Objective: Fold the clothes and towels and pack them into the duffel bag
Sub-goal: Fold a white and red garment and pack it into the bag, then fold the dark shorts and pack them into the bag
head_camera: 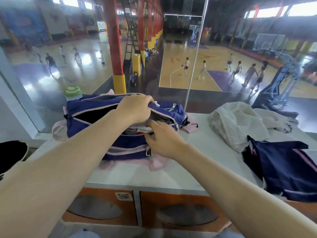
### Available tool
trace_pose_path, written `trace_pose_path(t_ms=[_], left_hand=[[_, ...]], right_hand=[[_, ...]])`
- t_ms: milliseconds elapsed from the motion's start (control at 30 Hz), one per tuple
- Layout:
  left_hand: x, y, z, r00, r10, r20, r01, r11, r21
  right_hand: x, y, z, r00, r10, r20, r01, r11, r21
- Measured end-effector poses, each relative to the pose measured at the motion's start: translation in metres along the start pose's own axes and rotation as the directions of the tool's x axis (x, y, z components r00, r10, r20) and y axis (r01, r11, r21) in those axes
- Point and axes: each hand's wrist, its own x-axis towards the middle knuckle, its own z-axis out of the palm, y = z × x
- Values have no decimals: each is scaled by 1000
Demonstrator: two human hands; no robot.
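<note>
The duffel bag (96, 114), purple-blue with pink trim, stands on the white counter top (197, 160), a little to the left of the middle, with its top zip open. The left hand (137, 109) is at the far flap of the opening, at about 12 o'clock from the bag's centre; its fingers are curled over the pink-edged flap and grip it, lifting it away from the opening. The right hand (161, 141) is at the near edge of the opening, at about 5 o'clock from the left hand. Its fingers are bent and reach into the bag, touching the folded cloth (137, 128) inside, grey and white with some red; I cannot tell if they pinch it or only push it. The cloth lies between the two hands, directly under the lifted flap.

At 3 o'clock from the bag, well apart, a crumpled white towel (236, 124) lies on the counter, and at about 4 o'clock a dark navy garment (283, 169) with pale stripes, partly under the towel. A green-lidded bottle (72, 92) stands behind the bag at 10 o'clock.
</note>
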Motion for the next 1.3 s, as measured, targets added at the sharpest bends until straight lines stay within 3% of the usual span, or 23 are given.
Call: trace_pose_path(t_ms=[233,500,733,833,933,1067,1133,1300], left_hand=[[1,73,8,992,84,-90,-82,996,26],[13,184,55,986,164,-34,-168,961,-220],[14,283,117,964,157,216,-29,864,-502],[12,310,138,962,111,248,51,823,-566],[11,322,157,966,80,247,100,764,-638],[5,328,171,955,-28,295,253,597,-762],[2,331,175,946,-49,320,285,595,-752],[1,333,175,959,-13,285,229,629,-743]], right_hand=[[-56,60,-42,964,66,-256,-46,996,80],[-127,158,-80,922,306,-237,-295,952,79],[-206,261,-105,800,539,-262,-525,842,128],[-232,300,-110,716,631,-298,-613,773,164],[-255,330,-121,614,726,-310,-744,663,79],[-278,356,-126,480,846,-233,-863,503,48],[-284,361,-123,458,864,-209,-878,477,47],[-282,362,-119,468,827,-313,-870,494,4]])
